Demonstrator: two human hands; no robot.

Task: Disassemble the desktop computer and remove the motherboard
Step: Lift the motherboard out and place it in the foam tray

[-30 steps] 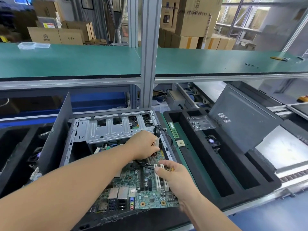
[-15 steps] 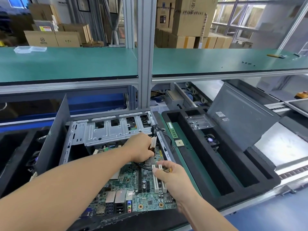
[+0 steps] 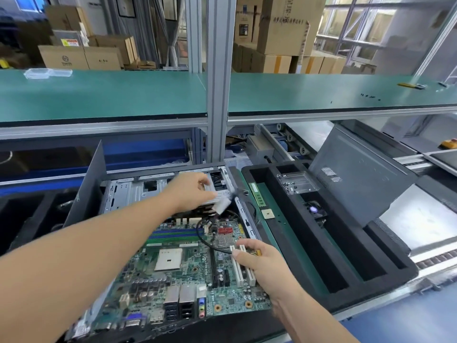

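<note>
The green motherboard (image 3: 188,273) lies inside the open desktop case (image 3: 128,191), its rear ports toward me. My left hand (image 3: 190,191) is above the board's far edge, pinching a white cable connector (image 3: 221,205) that is lifted off the board, blurred by motion. My right hand (image 3: 262,263) grips the board's right edge beside the white expansion slots (image 3: 243,268), thumb on a black cable (image 3: 205,238) that loops across the board.
A black foam tray (image 3: 371,266) to the right holds a memory stick (image 3: 257,198), a processor chip (image 3: 268,214), a fan (image 3: 315,211) and a clear screw box (image 3: 298,183). The case's grey side panel (image 3: 356,169) leans on the tray. A metal post (image 3: 217,78) rises behind the case.
My left hand has pulled the white connector up and away from the board toward the far right. The board's socket and memory slots are uncovered. My right hand stays on the board's edge.
</note>
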